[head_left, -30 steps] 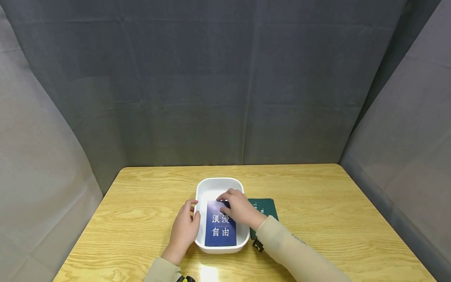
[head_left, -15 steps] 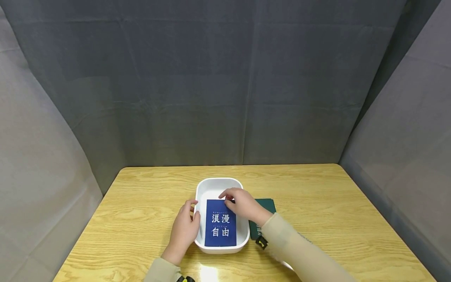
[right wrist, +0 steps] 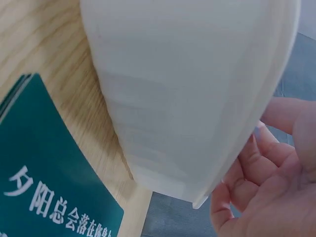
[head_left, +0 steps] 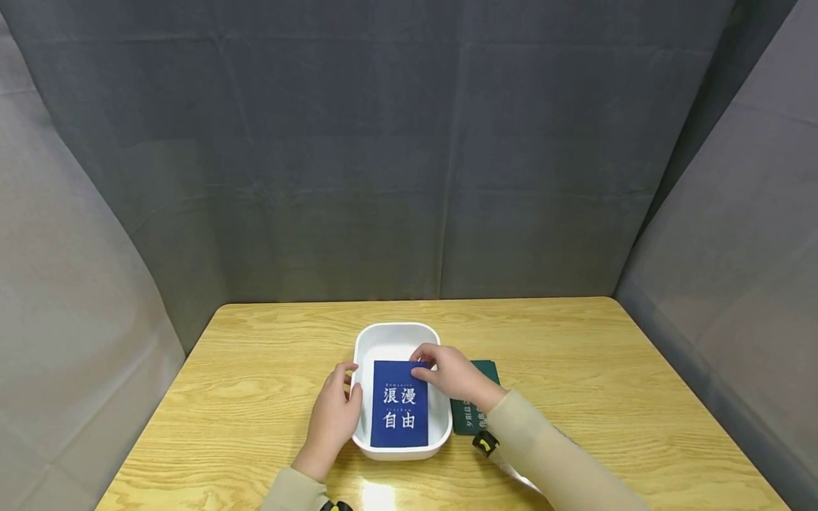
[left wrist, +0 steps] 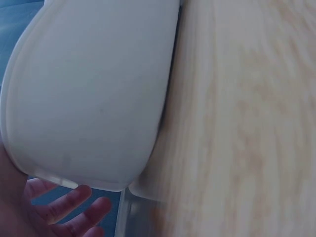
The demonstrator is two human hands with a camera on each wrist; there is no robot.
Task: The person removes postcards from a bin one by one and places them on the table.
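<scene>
A white tray (head_left: pixel 395 331) sits on the wooden table (head_left: pixel 575 369) with a blue booklet (head_left: pixel 399 409) with white characters lying flat in it. My left hand (head_left: pixel 332 415) holds the tray's left wall, thumb over the rim; in the left wrist view my fingers (left wrist: pixel 74 210) show past the tray wall (left wrist: pixel 89 98). My right hand (head_left: pixel 450 372) pinches the booklet's far right corner; its fingers (right wrist: pixel 256 173) curl beside the tray wall (right wrist: pixel 187 84). A green booklet (head_left: pixel 474 411) lies on the table right of the tray, partly under my right forearm, and shows up close as the green booklet (right wrist: pixel 49 187).
Grey cloth screens (head_left: pixel 409 156) close off the back and both sides of the table. Bare wood lies left and right of the tray and behind it. A glare patch (head_left: pixel 378 495) sits at the front edge.
My right hand slid right off the blue booklet's cover to its far right corner, uncovering the white characters. The left hand and tray stayed put.
</scene>
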